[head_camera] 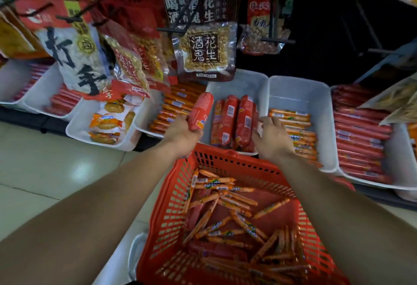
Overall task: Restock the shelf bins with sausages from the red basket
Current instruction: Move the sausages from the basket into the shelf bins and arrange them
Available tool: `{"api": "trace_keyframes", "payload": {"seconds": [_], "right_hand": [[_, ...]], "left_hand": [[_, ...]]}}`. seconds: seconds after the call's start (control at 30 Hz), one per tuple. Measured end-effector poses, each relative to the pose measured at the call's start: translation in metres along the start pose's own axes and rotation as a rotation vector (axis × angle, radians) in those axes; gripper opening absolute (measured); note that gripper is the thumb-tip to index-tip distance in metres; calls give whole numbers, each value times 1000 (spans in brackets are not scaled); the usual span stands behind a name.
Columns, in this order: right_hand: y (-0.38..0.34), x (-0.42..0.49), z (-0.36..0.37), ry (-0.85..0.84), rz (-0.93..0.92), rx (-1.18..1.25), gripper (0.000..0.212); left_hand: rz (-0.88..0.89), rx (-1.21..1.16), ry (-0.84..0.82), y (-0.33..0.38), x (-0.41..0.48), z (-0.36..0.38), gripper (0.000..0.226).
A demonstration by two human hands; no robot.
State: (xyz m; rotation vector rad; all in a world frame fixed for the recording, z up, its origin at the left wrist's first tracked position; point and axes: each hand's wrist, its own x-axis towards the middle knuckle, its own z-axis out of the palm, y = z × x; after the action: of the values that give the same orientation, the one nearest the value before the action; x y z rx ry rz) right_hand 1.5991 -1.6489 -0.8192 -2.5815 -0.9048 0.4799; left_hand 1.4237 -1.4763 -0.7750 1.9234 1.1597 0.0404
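The left hand (183, 137) grips a thick red plastic-wrapped sausage (201, 111) above the left edge of a white plastic shelf bin (239, 83). The right hand (273, 138), fingers spread and holding nothing, is at that bin's right wall. The red slotted plastic basket (171, 212) below holds thin orange sausages (214, 186).

One wide-angle head camera looks forward and down from close above, the red basket (167, 205) near, the shelf bins (300, 95) just beyond, hanging snack bags (206, 52) farthest.
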Motion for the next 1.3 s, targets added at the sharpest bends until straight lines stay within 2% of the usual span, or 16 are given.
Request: {"api": "trace_keyframes", "payload": {"seconds": [0.27,0.4,0.5,0.7,0.93,1.1,1.23,1.3], "right_hand": [[32,-4,9,5,64,69,47],[31,-1,12,9,71,65,49],[27,-4,7,5,73,59,50],[17,-39,-20,-33,-19,-6,52],[22,-112,-34,-58,-73,-75,49],[39,-153,7,-215,-88,-115,50],[60,-167,46,-397,-1,-152,58],[70,-167,63,-469,39,-162,64]], "left_hand": [[-56,158,-2,36,57,45,48],[-81,277,56,46,57,64,49],[-31,360,7,40,38,64,56],[110,452,-136,50,-14,21,31],[95,457,-201,10,-106,24,17],[28,479,-295,-51,-144,62,39],[15,588,-340,-86,-151,89,68],[-2,601,-365,-97,-146,101,73]]}}
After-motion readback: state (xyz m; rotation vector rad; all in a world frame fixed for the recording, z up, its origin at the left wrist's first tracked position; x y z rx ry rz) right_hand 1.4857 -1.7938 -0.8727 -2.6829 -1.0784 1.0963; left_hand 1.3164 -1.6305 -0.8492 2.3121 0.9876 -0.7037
